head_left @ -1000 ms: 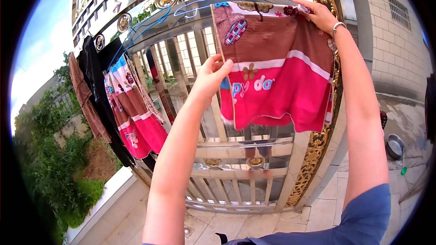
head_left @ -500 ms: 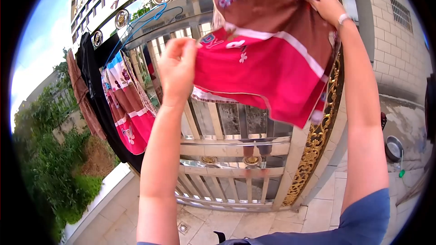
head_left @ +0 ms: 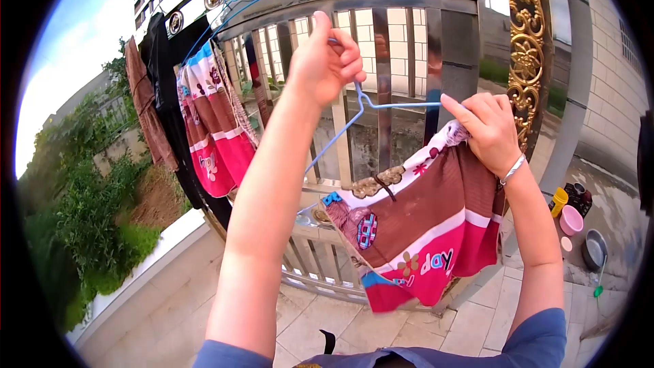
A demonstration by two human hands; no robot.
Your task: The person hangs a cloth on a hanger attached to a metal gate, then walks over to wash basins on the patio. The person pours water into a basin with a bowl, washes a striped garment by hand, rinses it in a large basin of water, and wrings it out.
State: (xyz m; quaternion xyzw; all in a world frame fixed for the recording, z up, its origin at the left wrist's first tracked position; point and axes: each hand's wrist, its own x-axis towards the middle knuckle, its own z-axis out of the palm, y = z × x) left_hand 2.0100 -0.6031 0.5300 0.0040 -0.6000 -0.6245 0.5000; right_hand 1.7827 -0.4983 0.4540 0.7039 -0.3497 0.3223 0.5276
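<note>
Left of the frame: one brown, pink and white printed cloth garment (head_left: 221,119) is hanging. Upper centre: the left grip (head_left: 327,65) is clenched around the hook end of a thin blue wire hanger (head_left: 405,105). Right of centre: a matching soft shorts-like piece with flower and letter prints (head_left: 426,194) droops at a slant. The right grip (head_left: 487,129) clasps its gathered upper corner; whether the wire is clasped too, I cannot tell. Judged light, limp, not fragile; best held at the top edge's corners.
</note>
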